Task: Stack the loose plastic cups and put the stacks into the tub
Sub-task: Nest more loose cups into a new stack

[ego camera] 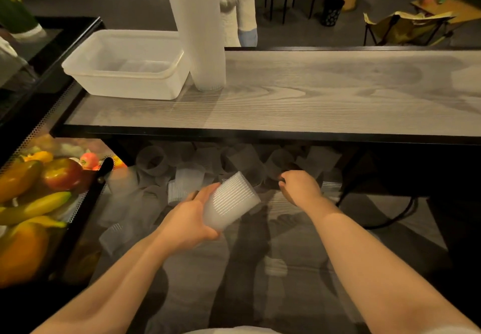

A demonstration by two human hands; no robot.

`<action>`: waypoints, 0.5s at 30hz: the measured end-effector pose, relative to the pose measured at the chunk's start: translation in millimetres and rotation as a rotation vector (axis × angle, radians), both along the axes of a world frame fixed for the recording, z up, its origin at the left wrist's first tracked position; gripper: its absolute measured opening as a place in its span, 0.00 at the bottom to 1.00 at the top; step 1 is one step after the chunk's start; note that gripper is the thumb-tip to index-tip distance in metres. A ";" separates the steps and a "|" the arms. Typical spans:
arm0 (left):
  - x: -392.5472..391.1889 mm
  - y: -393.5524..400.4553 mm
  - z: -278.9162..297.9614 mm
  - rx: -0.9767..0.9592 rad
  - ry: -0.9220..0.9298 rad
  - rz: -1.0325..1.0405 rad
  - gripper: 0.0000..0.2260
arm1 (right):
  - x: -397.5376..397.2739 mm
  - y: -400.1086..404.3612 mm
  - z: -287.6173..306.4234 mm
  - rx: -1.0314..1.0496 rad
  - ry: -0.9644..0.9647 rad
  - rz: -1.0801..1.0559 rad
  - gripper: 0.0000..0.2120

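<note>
A: What is nearest?

B: The left hand [190,219]. Its grip is wrapped round a ribbed translucent plastic cup [231,201], thumb on the near side, fingers behind. The cup is tilted, with its wider end pointing up and away to the right.

A: And the other hand?

B: The right hand [299,188] reaches further in, just under the front edge of the desk [312,94]. Its fingers are curled down among the loose cups [182,175], but I cannot tell whether that grip has one or is clenched on nothing; the fingertips are hidden in shadow.

A: Where do those cups lie?

B: Scattered on a lower level beneath the desk, most on their sides, some overlapping, spread from the left hand out past the right hand. The light there is dim.

A: To the left?

B: A black mesh basket [86,198] of fruit: bananas [39,206], a red apple [62,173], an orange [20,253].

A: And further back?

B: On the desk top stands the clear plastic tub [125,65], at the left end. Just beside its right wall rises a tall stack of cups [200,26], upright, running out of the top of the view. The stack is outside the tub.

A: Beyond that?

B: Two white animal figures [239,8] behind the desk, then a dark floor with a folding chair [406,26].
</note>
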State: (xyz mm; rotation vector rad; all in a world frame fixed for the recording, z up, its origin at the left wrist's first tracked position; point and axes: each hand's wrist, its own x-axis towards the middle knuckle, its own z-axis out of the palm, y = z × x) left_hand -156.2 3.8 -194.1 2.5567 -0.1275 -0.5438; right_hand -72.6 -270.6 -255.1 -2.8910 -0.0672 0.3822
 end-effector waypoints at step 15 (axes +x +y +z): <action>-5.3 3.9 -8.7 -0.078 0.022 0.006 0.48 | -52.5 10.6 45.3 0.951 -0.200 -0.303 0.21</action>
